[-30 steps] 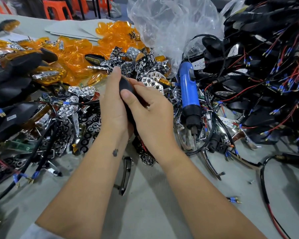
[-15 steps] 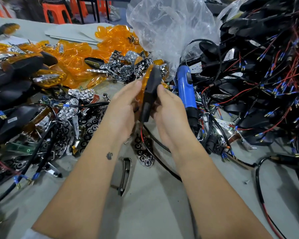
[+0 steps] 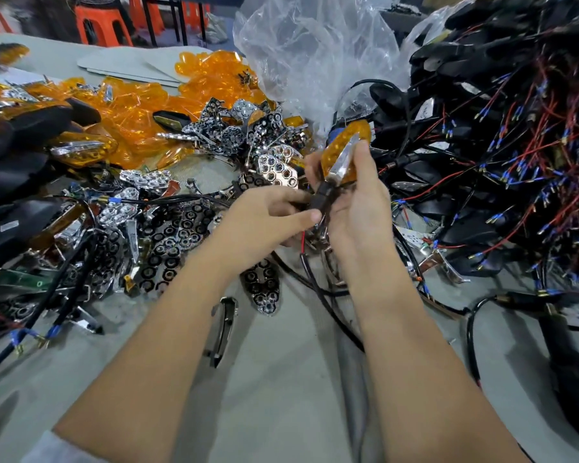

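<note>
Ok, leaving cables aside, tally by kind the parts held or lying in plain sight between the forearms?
Amber lamp unit, held: 1
Chrome honeycomb reflector, on the table: 1
Chrome trim strip, on the table: 1
Total: 3
Chrome bits under the right wrist are too hidden to count.

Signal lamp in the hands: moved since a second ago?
Yes. The signal lamp has gone right and farther out from the person, judged against the loose chrome strip.
</note>
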`<state>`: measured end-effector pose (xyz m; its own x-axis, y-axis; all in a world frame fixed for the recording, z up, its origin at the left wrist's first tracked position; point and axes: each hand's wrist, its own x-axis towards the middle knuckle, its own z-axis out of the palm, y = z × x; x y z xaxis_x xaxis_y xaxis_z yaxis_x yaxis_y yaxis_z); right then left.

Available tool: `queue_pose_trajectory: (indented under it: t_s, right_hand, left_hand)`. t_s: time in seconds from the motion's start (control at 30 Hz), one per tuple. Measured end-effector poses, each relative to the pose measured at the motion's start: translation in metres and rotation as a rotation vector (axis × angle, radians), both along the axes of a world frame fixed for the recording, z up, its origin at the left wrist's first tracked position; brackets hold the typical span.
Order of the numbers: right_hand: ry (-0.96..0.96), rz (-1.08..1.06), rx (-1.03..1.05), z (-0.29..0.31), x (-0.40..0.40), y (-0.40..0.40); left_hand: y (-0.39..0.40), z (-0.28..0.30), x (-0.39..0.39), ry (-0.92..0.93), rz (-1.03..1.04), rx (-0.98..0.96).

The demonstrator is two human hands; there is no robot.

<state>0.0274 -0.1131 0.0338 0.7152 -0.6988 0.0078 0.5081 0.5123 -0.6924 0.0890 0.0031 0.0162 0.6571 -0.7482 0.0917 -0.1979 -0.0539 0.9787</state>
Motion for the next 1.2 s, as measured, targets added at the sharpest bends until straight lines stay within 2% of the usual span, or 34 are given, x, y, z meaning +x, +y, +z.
queue_pose_trajectory:
  t_s: [0.13, 0.3, 0.4, 0.53, 0.67, 0.77, 0.83, 1.0, 1.07, 1.2]
  right_hand:
    - [-0.053, -0.082, 0.026, 0.003, -0.003, -0.007]
    - [0.019, -0.079, -0.023, 0.004, -0.011, -0.014]
    - [-0.041, -0.067, 0.005, 0.008, -0.012, -0.015]
    - [-0.12, -0.085, 0.114, 0.017, -0.009, -0.017]
    - [-0.154, -0.086, 0.153, 0.03, -0.009, -0.024]
    - [-0.031, -0.062, 0.122, 0.039, -0.005, -0.019]
    - [0.092, 0.037, 0.107, 0.045, 0.005, -0.005]
    - [0.256, 0.238, 0.042, 0.054, 0.052, 0.058]
    - [0.355, 0.332, -0.074, 0.056, 0.076, 0.091]
    - [0.541, 0.451, -0.397, 0.062, 0.112, 0.156]
  left_hand:
    - [-0.001, 0.002, -0.004, 0.013, -0.087, 0.023]
    - [-0.016, 0.02, -0.007, 0.035, 0.113, -0.08]
    - [-0.018, 0.034, 0.002, 0.016, 0.144, -0.082]
    - [0.001, 0.045, 0.022, -0.032, 0.028, 0.04]
    - [0.041, 0.055, 0.044, 0.062, -0.225, 0.228]
    - [0.073, 0.064, 0.054, -0.112, -0.162, 0.303]
    - [0.094, 0.069, 0.053, -0.247, -0.074, 0.377]
    - [0.146, 0.078, 0.05, -0.411, 0.043, 0.573]
    - [0.173, 0.082, 0.053, -0.431, 0.153, 0.666]
    - [0.235, 0.09, 0.054, -0.4, 0.356, 0.663]
